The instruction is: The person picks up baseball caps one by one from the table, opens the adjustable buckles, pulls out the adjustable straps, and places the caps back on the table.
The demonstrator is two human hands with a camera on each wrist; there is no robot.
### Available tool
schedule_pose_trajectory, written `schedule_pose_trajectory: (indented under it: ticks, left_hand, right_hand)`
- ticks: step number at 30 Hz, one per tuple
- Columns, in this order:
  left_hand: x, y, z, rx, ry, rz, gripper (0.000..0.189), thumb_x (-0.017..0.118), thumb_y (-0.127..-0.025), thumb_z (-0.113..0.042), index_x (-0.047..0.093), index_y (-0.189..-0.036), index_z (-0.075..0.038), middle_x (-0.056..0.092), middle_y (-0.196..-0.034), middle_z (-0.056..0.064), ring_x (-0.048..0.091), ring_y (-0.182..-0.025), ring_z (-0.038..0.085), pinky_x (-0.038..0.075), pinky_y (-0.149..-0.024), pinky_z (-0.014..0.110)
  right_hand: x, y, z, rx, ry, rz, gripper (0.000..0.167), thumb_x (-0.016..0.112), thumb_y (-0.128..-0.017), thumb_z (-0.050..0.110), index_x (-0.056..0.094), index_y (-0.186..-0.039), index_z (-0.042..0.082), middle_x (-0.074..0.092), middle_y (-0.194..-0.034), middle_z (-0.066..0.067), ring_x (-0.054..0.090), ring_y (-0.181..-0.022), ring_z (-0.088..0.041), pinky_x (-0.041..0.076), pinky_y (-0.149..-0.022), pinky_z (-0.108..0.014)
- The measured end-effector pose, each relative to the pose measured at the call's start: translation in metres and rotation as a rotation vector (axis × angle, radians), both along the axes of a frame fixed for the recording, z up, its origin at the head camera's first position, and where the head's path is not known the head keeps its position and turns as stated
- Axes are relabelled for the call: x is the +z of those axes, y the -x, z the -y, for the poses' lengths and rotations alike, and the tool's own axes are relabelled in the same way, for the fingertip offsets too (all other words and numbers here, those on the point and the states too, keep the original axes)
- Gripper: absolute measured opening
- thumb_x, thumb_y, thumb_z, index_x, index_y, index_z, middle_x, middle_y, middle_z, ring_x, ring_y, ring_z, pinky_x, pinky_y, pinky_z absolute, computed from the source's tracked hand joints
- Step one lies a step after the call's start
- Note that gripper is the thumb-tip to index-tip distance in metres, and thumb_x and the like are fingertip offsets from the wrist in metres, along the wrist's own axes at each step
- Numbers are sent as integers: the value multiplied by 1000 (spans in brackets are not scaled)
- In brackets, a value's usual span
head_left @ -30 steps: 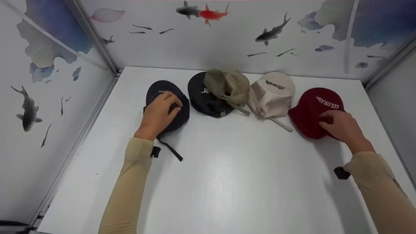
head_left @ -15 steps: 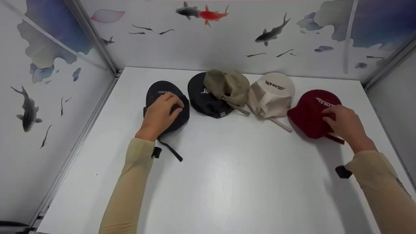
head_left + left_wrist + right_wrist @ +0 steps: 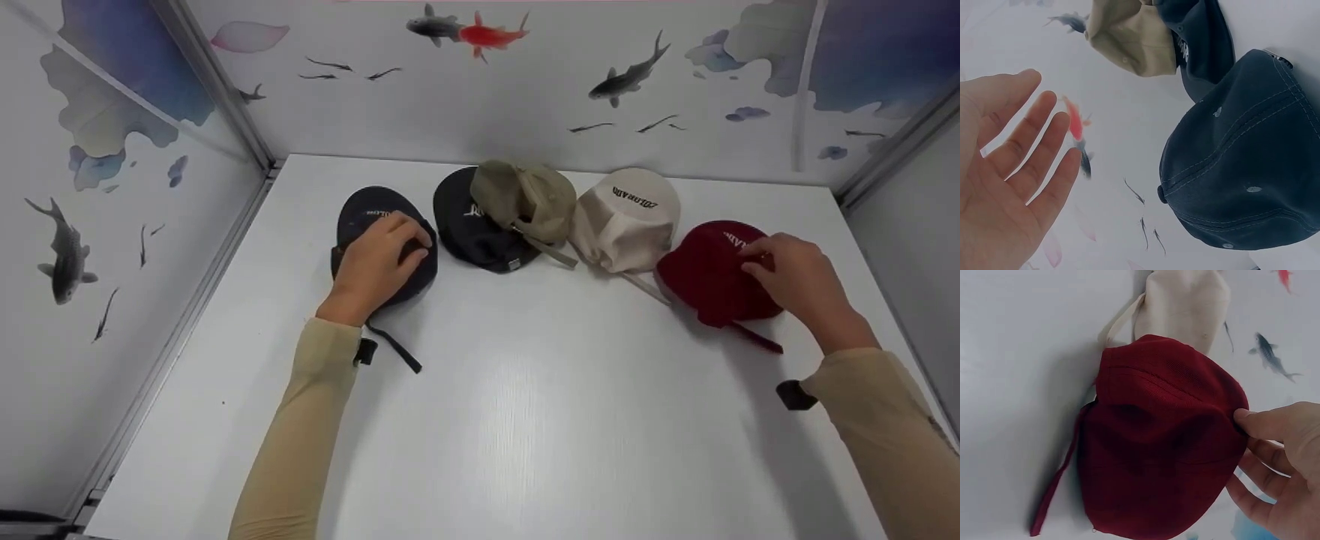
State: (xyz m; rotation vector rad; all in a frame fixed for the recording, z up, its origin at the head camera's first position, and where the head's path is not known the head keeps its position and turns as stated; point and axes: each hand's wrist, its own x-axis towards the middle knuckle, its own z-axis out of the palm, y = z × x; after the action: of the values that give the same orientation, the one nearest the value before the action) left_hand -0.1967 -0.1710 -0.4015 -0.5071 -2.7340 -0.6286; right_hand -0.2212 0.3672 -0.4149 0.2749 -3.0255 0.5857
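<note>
My right hand (image 3: 799,277) pinches the crown of a dark red baseball cap (image 3: 712,277) at the right of the table. In the right wrist view the thumb (image 3: 1258,423) presses on the top of the red cap (image 3: 1162,444), fingers behind it, and the strap dangles at the left. My left hand (image 3: 375,259) hovers over a navy cap (image 3: 409,281) with its fingers loosely bent. From the left wrist, that hand (image 3: 1016,163) is apart from the navy cap (image 3: 1241,163) and holds nothing.
Between the hands, along the back of the white table (image 3: 517,390), lie a black cap (image 3: 480,244), an olive cap (image 3: 551,199) partly on top of it, and a cream cap (image 3: 630,225). A wall with painted fish (image 3: 630,71) stands behind them.
The red cap has turned in my right hand and shifted a little left and toward me, so its strap now shows. My left hand has drifted slightly right above the navy cap.
</note>
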Motion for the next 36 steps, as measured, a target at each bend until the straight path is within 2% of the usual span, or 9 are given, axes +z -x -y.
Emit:
schedule_pose_trajectory:
  ticks: [7, 12, 19, 27, 36]
  left_hand:
    - [2, -1, -5, -20, 14, -11, 14, 68, -96, -17, 70, -109, -12, 65, -114, 4, 61, -114, 21, 52, -100, 35]
    - [2, -2, -10, -23, 17, -15, 14, 68, -95, -17, 68, -108, -12, 65, -113, 4, 62, -112, 21, 53, -98, 35]
    - [-2, -3, -20, -36, 28, 18, 18, 67, -96, -20, 66, -113, -14, 65, -117, 2, 60, -113, 20, 52, -99, 34]
    - [-8, -4, -40, -115, 13, 15, 26, 69, -95, -23, 65, -120, -15, 66, -121, 1, 61, -116, 17, 52, -100, 31]
    - [-15, -5, -65, -201, 24, -9, 35, 69, -95, -30, 63, -126, -16, 65, -129, -1, 59, -123, 16, 49, -105, 30]
  right_hand:
    - [14, -6, 12, 21, -10, 10, 24, 62, -95, 3, 67, -117, -5, 63, -112, -30, 60, -99, -44, 52, -81, -58]
    - [24, -12, 22, 53, -29, -14, 22, 64, -94, 2, 68, -115, -4, 65, -106, -27, 61, -94, -41, 53, -73, -50]
    - [37, -20, 36, 79, -30, -24, 20, 66, -94, 3, 70, -112, -3, 67, -107, -26, 63, -94, -40, 51, -73, -50]
    - [52, -32, 54, 99, -28, -27, 17, 68, -92, 3, 71, -108, -2, 68, -101, -24, 64, -89, -37, 54, -68, -46]
    - [63, -43, 72, 106, -3, 8, 17, 67, -91, 3, 72, -108, -1, 69, -100, -22, 64, -89, -36, 57, -64, -43]
